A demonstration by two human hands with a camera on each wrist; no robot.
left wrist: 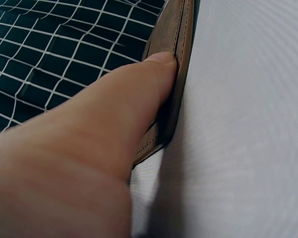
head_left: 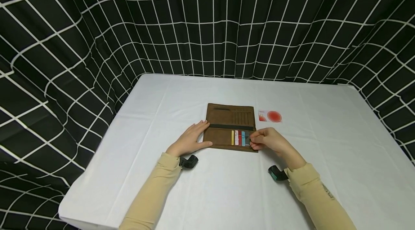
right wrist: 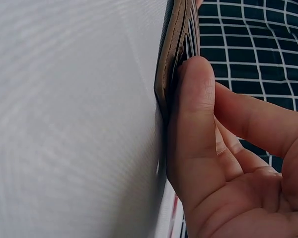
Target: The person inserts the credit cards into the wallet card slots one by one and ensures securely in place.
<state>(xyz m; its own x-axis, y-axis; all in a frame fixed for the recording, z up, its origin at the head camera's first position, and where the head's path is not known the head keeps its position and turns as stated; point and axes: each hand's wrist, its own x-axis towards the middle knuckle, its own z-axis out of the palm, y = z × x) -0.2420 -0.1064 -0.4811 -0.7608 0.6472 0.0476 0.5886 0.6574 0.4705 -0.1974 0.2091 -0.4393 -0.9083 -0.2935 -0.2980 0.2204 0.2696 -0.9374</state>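
Observation:
An unfolded brown wallet point(head_left: 218, 116) lies on the white table, a dark strip running across its middle. In its lower half a row of cards stands in the slots: yellow, white, red, blue point(head_left: 243, 138) and, at the right end, a dark grey card point(head_left: 247, 137). My left hand point(head_left: 190, 140) rests on the wallet's left edge, fingers straight and thumb on the lower left corner. At the right edge, my right hand point(head_left: 270, 139) pinches the dark card with thumb and bent fingers. In the right wrist view the thumb point(right wrist: 197, 89) covers that grip against the slots.
A white card with a red circle point(head_left: 274, 116) lies to the right of the wallet's upper half. The white table point(head_left: 181, 194) is bounded by black curtains point(head_left: 220, 35) with a white grid. Black devices point(head_left: 189, 162) sit at both wrists.

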